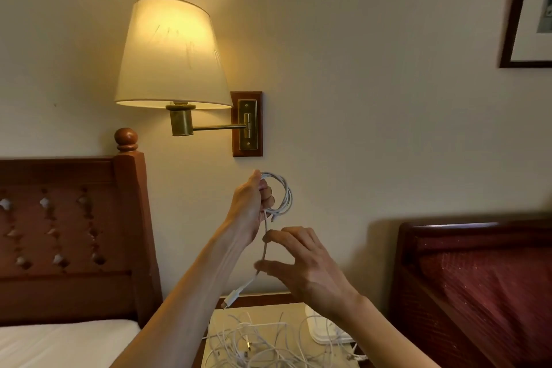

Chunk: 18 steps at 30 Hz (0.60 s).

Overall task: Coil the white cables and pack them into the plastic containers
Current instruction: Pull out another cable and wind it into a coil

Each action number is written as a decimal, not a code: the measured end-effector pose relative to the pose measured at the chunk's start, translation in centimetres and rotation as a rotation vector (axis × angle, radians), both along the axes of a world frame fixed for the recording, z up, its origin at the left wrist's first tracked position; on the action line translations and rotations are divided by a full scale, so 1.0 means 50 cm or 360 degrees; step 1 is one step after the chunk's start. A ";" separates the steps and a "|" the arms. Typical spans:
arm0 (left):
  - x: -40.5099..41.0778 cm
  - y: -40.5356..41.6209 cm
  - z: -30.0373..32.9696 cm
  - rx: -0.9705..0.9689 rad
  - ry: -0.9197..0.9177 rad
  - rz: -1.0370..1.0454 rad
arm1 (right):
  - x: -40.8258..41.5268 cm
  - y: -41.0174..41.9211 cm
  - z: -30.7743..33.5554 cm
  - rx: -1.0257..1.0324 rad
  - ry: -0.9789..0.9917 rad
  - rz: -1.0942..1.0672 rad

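Observation:
My left hand [252, 206] is raised in front of the wall and grips a small coil of white cable [282, 194]. The cable's loose tail hangs down from the coil, ending in a white plug [231, 297]. Just below, my right hand [301, 266] pinches that tail between thumb and fingers. A tangle of several more white cables [254, 343] lies on the nightstand [268, 312] under my arms. A white plastic container [324, 334] stands at the nightstand's right side, partly hidden by my right forearm.
A lit wall lamp [171, 54] on a brass arm hangs above my hands. A wooden headboard [74, 236] and white bed are at the left. A red upholstered headboard [478, 278] stands at the right. A framed picture [528, 9] hangs top right.

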<state>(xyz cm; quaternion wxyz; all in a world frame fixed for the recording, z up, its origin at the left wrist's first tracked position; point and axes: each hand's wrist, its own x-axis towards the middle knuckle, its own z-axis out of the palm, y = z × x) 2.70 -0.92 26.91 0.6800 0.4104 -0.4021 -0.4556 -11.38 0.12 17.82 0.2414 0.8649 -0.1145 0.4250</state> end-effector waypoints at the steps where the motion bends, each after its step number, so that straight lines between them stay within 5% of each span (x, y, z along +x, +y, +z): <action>1: 0.001 -0.001 -0.003 0.0010 0.0002 -0.0008 | 0.000 -0.002 -0.002 -0.0010 0.0007 0.0021; 5: 0.016 0.000 -0.013 0.0079 -0.0042 -0.0013 | -0.008 0.003 0.002 0.0314 -0.0152 0.0282; 9: 0.021 0.007 -0.026 0.0090 -0.0010 -0.0055 | -0.014 0.035 0.041 0.1490 -0.1082 0.0683; 12: 0.010 0.016 -0.038 0.0083 0.0016 -0.0115 | -0.026 0.029 0.079 0.2059 -0.1608 0.0777; 18: -0.010 0.026 -0.022 -0.0035 0.0033 -0.0223 | -0.061 -0.015 0.098 0.2707 -0.1566 0.0492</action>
